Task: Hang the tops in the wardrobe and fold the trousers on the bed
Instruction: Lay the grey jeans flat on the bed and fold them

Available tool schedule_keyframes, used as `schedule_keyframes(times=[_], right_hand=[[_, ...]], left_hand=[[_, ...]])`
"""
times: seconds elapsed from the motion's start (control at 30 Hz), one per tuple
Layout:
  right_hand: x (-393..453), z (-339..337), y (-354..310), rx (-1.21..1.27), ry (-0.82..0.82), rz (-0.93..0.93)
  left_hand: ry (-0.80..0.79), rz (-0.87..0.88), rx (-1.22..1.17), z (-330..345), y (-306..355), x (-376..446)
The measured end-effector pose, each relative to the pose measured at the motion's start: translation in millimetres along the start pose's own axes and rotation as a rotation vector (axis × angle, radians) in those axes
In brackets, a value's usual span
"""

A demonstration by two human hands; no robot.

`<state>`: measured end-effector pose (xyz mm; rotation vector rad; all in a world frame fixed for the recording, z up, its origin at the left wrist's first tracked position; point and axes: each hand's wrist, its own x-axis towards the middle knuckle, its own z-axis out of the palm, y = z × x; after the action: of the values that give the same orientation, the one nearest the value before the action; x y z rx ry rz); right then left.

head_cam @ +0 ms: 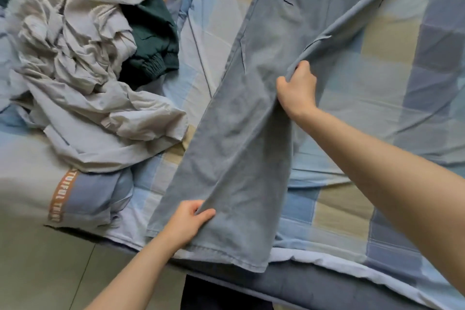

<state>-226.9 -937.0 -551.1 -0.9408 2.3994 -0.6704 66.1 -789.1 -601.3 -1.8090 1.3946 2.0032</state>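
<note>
Grey-blue trousers (251, 113) lie lengthwise on the checked bed (364, 209), waist at the far end, hem near the bed's front edge. One leg lies on top of the other. My left hand (187, 221) pinches a fold of the cloth near the hem. My right hand (297, 89) grips the inner edge of the trousers around the crotch, thumb and fingers curled round the fabric.
A crumpled pile of beige clothing (83, 65) lies on the left of the bed, with a dark green garment (151, 40) partly under it. The bed's front edge (314, 282) runs along the bottom. Tiled floor (50, 272) shows at the lower left.
</note>
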Motion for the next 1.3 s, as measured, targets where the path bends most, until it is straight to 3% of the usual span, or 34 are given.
schedule_keyframes(times=[0.1,0.23,0.3,0.37,0.43,0.5,0.57,0.67,0.77,0.87,1.07,1.3], right_hand=[[-10.2,65.2,-41.5,-0.101,-0.207,-0.081],[-37.7,128.4,-53.6,-0.263,-0.621,-0.206],[-54.1,134.4,-34.0,-0.109,-0.555,-0.192],[-70.4,123.3,2.3,0.048,-0.335,-0.076],[-82.3,101.7,53.6,0.051,-0.135,0.077],[-93.5,79.1,109.9,-0.022,-0.061,0.331],[-112.2,65.4,149.9,-0.014,-0.220,0.566],[-140.4,63.9,165.5,0.368,-0.505,0.780],[-151.1,68.7,151.9,0.659,-0.494,0.792],[-157.4,70.7,140.9,0.849,-0.462,0.788],[-178.8,68.2,146.5,0.758,-0.701,0.759],[-232.4,64.4,169.9,0.674,-0.893,0.695]], left_hand=[[0.254,-0.019,0.057,-37.9,-36.9,4.9],[0.450,-0.179,0.198,-70.4,-86.8,20.8],[0.471,-0.203,0.240,-76.9,-97.4,30.2],[0.450,-0.220,0.306,-83.3,-102.5,38.6],[0.446,-0.225,0.340,-85.7,-104.3,42.5],[0.454,-0.232,0.340,-85.8,-102.4,40.1],[0.464,-0.235,0.344,-84.8,-98.4,35.1],[0.448,-0.214,0.393,-86.2,-88.8,28.7],[0.417,-0.184,0.416,-92.3,-86.6,27.2],[0.341,-0.192,0.283,-92.5,-81.7,25.6],[0.184,-0.189,0.124,-85.0,-78.8,20.7],[0.207,-0.286,-0.339,-78.4,-97.0,9.8]])
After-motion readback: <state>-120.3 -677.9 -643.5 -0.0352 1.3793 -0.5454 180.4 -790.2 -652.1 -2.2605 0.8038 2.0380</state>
